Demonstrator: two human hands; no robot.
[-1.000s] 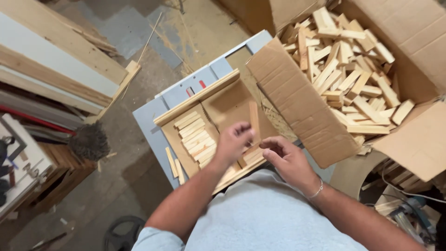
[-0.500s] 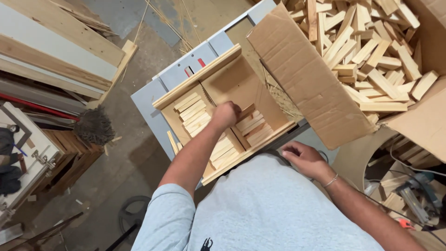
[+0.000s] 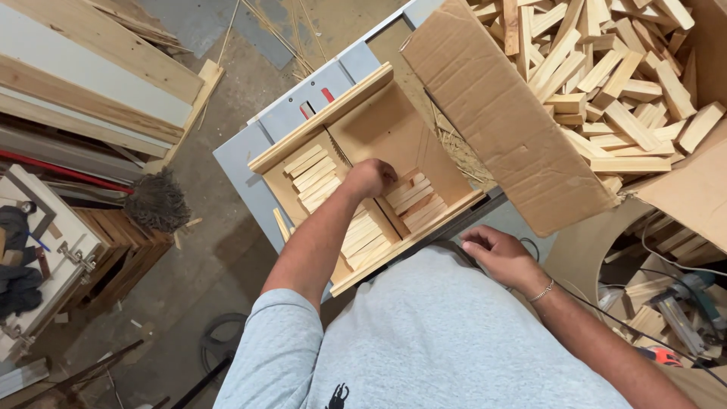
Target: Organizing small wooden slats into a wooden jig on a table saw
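Fingers of the left hand [image 3: 371, 178] curl down on the short pale wood slats [image 3: 415, 198] in the shallow two-bay wooden tray [image 3: 318, 125] on the grey tabletop [image 3: 241, 163], both bays part-filled; right hand [image 3: 496, 257] rests loosely open, empty.

Raw matt wood tray [image 3: 326, 125], blocks [image 3: 413, 197]; brown cardboard box [image 3: 500, 121]

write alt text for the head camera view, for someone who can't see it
A person's left hand reaches into a divided wooden tray of stacked wood strips, while the right hand rests near their shirt. A cardboard box of wood offcuts stands beside it.
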